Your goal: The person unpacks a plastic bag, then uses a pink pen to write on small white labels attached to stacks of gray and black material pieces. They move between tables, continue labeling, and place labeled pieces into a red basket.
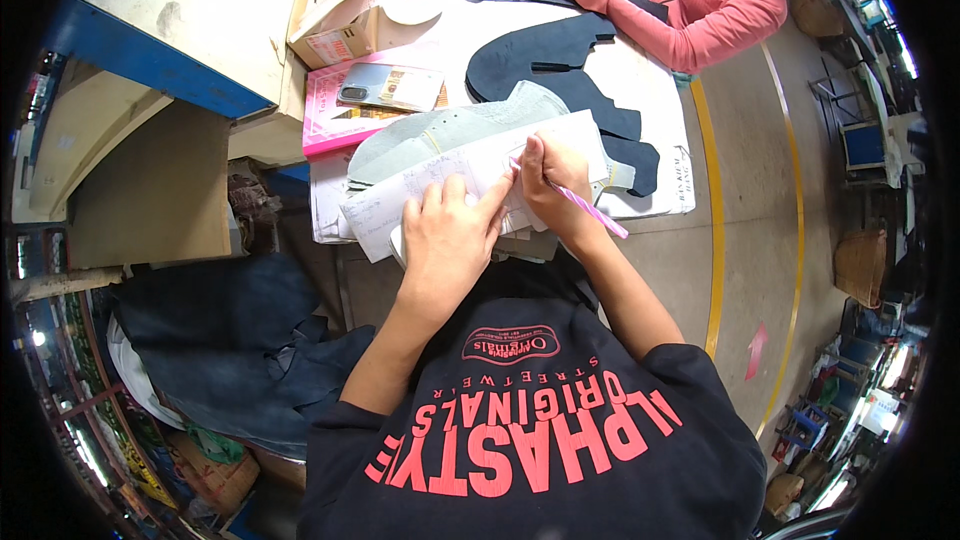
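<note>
Past the right hand (pixel 558 185), the white table (pixel 672 165) is ending at its right edge and the concrete floor (pixel 745 250) is stretching away beyond, while dark cut pieces (pixel 545 55) are crowding the space ahead of that hand and a phone (pixel 400 86) is lying ahead of the left hand (pixel 450 240). Under both hands, a sheet of paper (pixel 475 160) is resting across grey-green pieces (pixel 480 115). The right hand is curling tightly round a pink-striped pen (pixel 600 213), its forearm angling in from the lower right, and the left is lying palm down, fingers extended, steadying the sheet and gripping nothing.
</note>
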`<state>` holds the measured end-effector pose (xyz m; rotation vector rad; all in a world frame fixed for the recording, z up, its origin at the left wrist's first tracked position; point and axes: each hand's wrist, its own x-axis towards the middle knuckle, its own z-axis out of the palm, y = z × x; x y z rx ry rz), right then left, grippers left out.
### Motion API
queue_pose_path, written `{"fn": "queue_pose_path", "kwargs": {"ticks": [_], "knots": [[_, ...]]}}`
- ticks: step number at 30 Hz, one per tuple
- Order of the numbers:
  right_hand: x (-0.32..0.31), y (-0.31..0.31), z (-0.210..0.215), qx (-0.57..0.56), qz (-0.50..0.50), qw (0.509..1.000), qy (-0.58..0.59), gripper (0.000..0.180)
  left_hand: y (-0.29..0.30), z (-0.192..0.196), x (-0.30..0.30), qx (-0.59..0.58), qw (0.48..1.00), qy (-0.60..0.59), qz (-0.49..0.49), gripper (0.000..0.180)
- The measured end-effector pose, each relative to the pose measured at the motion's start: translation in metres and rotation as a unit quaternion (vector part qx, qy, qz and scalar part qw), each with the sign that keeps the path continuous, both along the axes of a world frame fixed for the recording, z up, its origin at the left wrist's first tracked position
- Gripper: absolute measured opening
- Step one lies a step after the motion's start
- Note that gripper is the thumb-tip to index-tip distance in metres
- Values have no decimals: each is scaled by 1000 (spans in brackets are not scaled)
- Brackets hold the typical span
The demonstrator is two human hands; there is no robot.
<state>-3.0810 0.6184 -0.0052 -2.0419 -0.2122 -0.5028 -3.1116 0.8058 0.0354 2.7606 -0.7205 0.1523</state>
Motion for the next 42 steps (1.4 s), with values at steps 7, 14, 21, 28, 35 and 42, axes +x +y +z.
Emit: {"fn": "queue_pose_path", "kwargs": {"ticks": [7,14,21,28,35,42], "knots": [[2,1,-1,39,6,999,-15,30,0,1,1,2,1000,4,4,50],[1,1,-2,-3,-17,1000,-19,31,-1,3,1,10,1000,10,7,49],[2,1,-5,26,-19,999,-16,33,-2,5,1,2,1000,18,11,47],[1,2,-9,36,-37,998,-18,36,-3,5,0,8,1000,20,12,48],[1,2,-11,42,-50,998,-23,36,-2,4,1,9,1000,15,10,49],[2,4,-9,45,-66,996,-39,36,-3,5,1,8,1000,20,13,49]]}}
